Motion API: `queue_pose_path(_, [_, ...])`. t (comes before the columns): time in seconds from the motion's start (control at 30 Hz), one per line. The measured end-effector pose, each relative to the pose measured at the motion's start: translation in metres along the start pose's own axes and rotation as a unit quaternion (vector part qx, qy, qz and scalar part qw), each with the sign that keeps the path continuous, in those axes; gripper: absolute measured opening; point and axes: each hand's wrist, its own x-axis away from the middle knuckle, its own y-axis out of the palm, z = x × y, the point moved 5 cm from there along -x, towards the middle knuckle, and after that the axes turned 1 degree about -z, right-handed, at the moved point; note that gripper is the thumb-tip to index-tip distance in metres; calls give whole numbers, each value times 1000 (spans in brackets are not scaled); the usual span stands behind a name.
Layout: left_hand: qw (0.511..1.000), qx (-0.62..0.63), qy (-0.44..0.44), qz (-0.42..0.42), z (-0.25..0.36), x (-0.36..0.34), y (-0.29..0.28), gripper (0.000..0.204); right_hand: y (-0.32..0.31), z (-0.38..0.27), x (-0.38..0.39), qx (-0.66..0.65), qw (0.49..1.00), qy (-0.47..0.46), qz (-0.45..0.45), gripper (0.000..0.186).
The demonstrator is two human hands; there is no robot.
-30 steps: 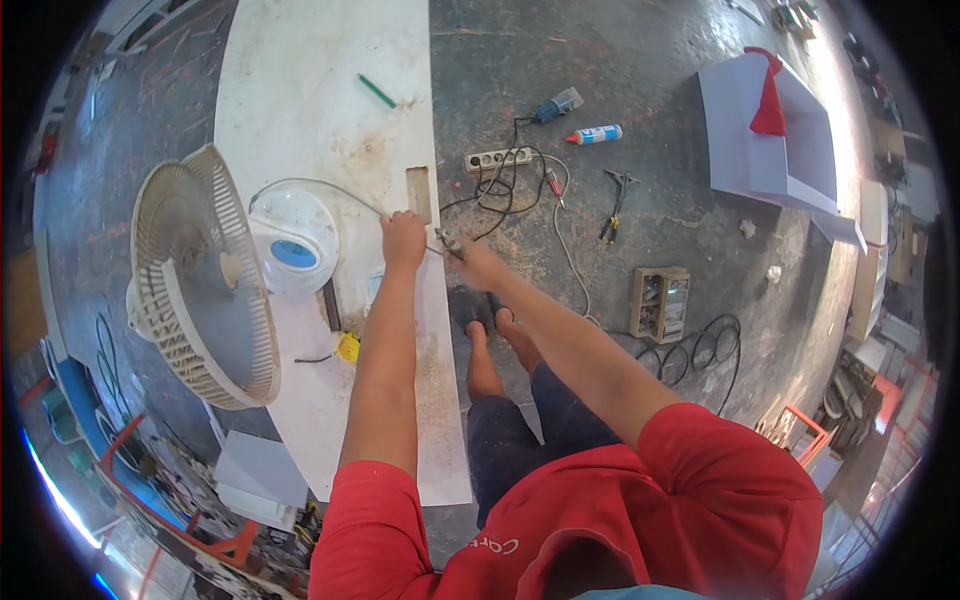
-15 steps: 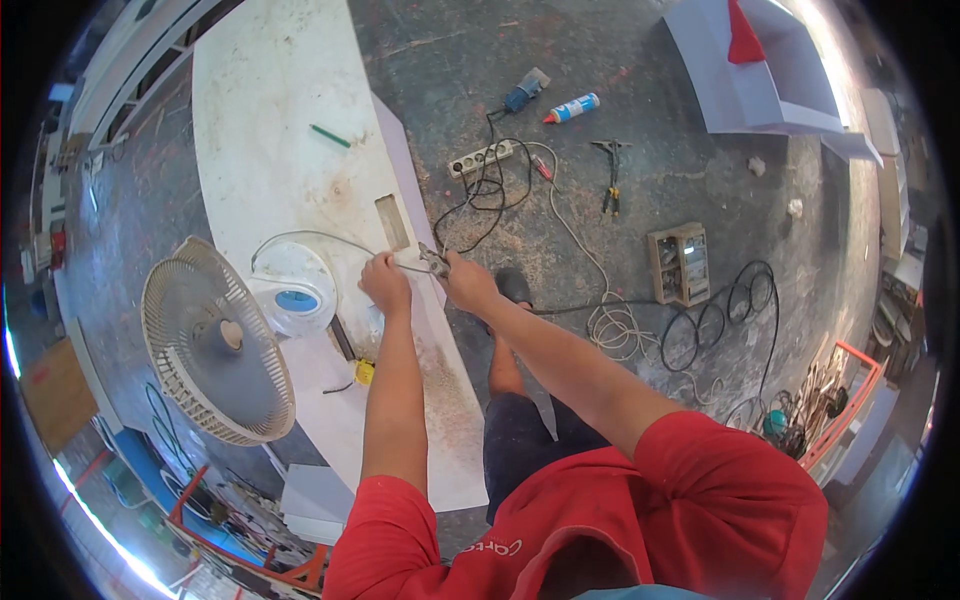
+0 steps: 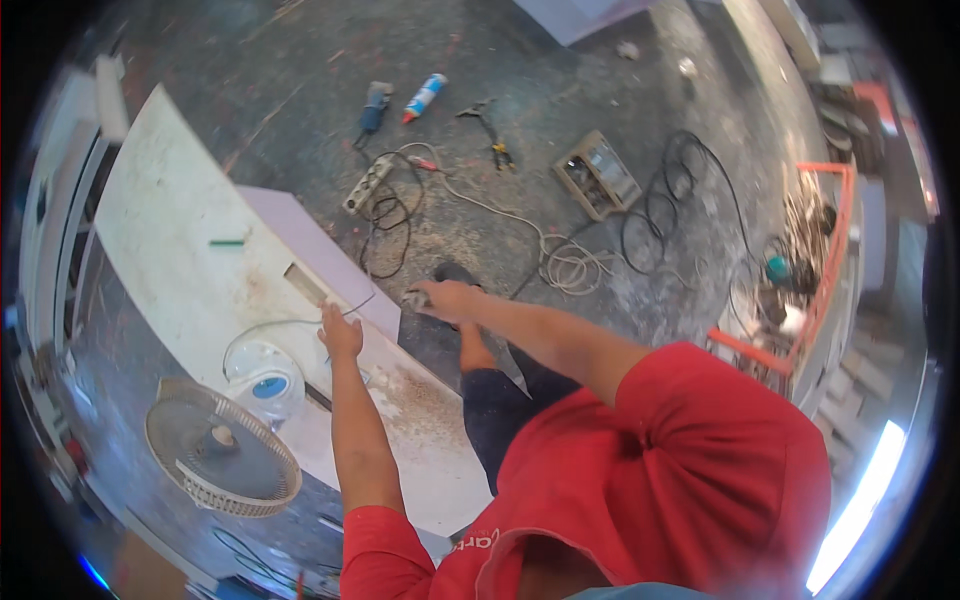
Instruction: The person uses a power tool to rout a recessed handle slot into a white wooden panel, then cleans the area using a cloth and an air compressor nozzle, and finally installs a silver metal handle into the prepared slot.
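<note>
Pinching a grey cable (image 3: 285, 321), left fingers (image 3: 331, 316); clenched round a metal tool (image 3: 414, 299), right fingers (image 3: 429, 289); white lettering (image 3: 478, 540) on red shirt (image 3: 710, 450).

Fan (image 3: 215, 452) left of the left hand (image 3: 341, 333); cable (image 3: 278, 322) over the board (image 3: 250, 280); power strip (image 3: 369, 183) on the floor (image 3: 330, 110)

The cord (image 3: 270, 325) is grey, the fan base (image 3: 262, 362) white with a blue oval (image 3: 269, 387), the desk (image 3: 180, 210) white, blotched brown.

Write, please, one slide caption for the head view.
Left hand holding a cable over a white board, right hand gripping a tool.
</note>
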Motion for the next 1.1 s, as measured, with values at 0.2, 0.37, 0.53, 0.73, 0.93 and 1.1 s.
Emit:
queue_pose_path(0.2, [995, -39, -10, -91, 7, 41, 1, 77, -116, 84, 154, -112, 991, -20, 76, 49])
queue_pose_path(0.37, [997, 67, -10, -22, 7, 84, 3, 68, -175, 124, 230, 99, 976, 16, -192, 56])
queue_pose_path(0.53, [991, 121, -3, -49, 7, 136, 4, 63, -237, 146, 247, -33, 935, 218, -276, 52])
queue_pose_path(0.73, [985, 136, -55, -87, 28, 167, -15, 53, -314, 149, 157, 89, 935, 209, -272, 52])
queue_pose_path(0.93, [947, 263, -108, -146, 79, 169, -42, 50, -369, 157, 148, 84, 880, 282, -373, 53])
queue_pose_path(1.1, [935, 295, -115, -162, 117, 148, -63, 51, -389, 137, 132, -68, 918, 197, -337, 53])
